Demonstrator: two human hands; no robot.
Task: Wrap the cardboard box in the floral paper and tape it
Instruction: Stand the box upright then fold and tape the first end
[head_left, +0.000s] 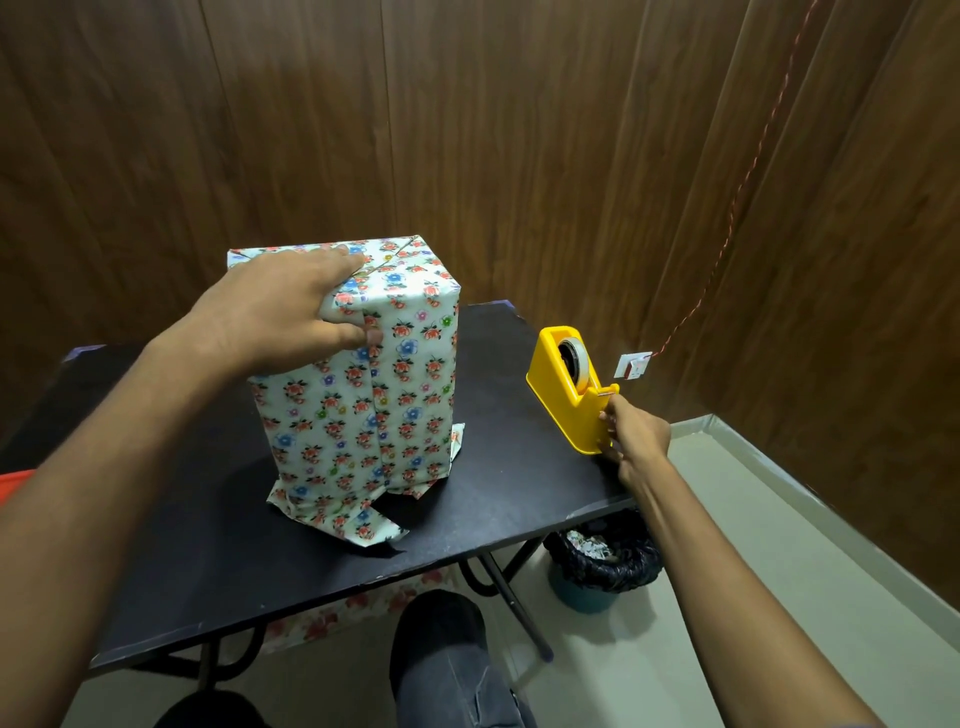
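The box (363, 395) stands upright on the black table (218, 530), covered in white floral paper, with loose paper flaps (337, 512) splayed out at its base. My left hand (280, 312) lies over the box's top near edge, fingers spread on the top and thumb pressing the paper seam on the front face. A yellow tape dispenser (569, 387) with a roll of tape sits at the table's right edge. My right hand (631, 434) is at the dispenser's cutter end, fingertips pinching there; the tape strip itself is too thin to make out.
A bin lined with a black bag (602, 558) stands on the floor under the table's right corner. More floral paper (363, 608) lies on the floor beneath the table. Wood-panelled walls close in behind and to the right. My knee (441, 654) is below the table's near edge.
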